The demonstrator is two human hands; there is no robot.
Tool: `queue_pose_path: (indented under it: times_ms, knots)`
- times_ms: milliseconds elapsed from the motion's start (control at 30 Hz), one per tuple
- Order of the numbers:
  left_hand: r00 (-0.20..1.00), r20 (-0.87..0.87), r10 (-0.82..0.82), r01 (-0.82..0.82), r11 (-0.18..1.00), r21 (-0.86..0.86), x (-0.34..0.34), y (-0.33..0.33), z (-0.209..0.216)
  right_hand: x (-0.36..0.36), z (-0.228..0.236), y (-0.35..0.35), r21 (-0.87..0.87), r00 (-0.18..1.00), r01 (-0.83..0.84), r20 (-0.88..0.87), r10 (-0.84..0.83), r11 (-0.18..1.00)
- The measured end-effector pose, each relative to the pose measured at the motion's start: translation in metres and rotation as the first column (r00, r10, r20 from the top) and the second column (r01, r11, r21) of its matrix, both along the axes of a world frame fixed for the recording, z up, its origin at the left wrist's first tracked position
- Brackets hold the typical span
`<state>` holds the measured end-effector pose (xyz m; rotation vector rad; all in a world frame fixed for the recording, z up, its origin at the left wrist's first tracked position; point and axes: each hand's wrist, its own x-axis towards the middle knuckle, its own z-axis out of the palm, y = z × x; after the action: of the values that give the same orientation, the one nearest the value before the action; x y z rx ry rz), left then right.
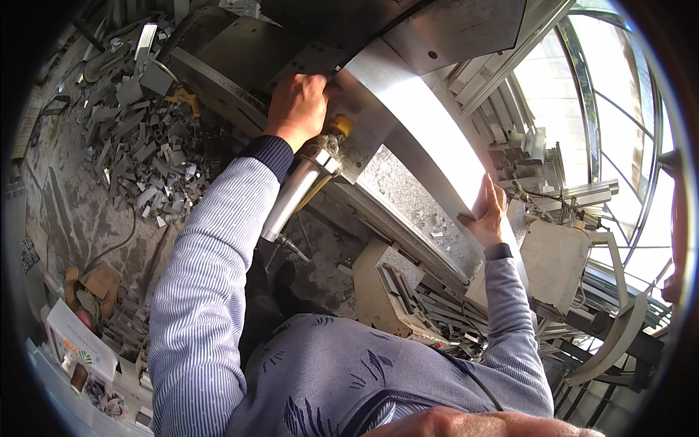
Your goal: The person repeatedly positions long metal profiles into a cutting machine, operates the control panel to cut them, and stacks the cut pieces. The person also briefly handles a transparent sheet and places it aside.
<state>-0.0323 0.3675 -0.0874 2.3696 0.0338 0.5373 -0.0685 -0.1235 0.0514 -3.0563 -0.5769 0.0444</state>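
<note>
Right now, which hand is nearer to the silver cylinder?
Left. The left hand is just beyond the silver cylinder; the right hand is farther right, at the long metal bar.

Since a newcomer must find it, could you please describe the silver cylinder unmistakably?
From the metal machine across the top, go to the left hand. Below it, a silver cylinder slants down beside the left forearm. Its smooth round tube, with a yellow knob near the upper end, differs from the loose metal scraps nearby.
</note>
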Motion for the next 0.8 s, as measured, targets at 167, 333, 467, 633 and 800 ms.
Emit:
queue_pose_path:
  times_ms: [167, 333, 467, 633, 800]
  knots:
    - [1.000, -0.003, -0.019, 0.019, 0.998, -0.058, 0.0025, 0.0004, -0.0022, -0.0001, -0.0002, -0.0020, 0.003, 1.000, 0.019, -0.015, -0.019, 1.000]
    - [1.000, 0.018, -0.020, 0.021, 0.997, -0.068, 0.0028, 0.0008, -0.0018, 0.0000, 0.0017, -0.0023, -0.003, 1.000, -0.002, -0.005, 0.002, 1.000]
    - [0.998, 0.063, -0.024, 0.028, 0.998, -0.062, 0.0015, 0.0010, 0.0019, 0.0016, -0.0012, -0.0027, -0.013, 1.000, -0.003, 0.000, 0.003, 1.000]
    - [0.997, 0.071, -0.022, 0.027, 0.997, -0.069, -0.0012, 0.0000, 0.0063, 0.0012, -0.0030, -0.0015, -0.003, 0.998, 0.058, -0.019, -0.058, 0.998]
    - [1.000, 0.017, 0.000, 0.000, 0.999, -0.052, 0.0008, 0.0000, 0.0020, -0.0006, 0.0027, 0.0041, 0.006, 0.996, 0.079, -0.038, -0.079, 0.997]
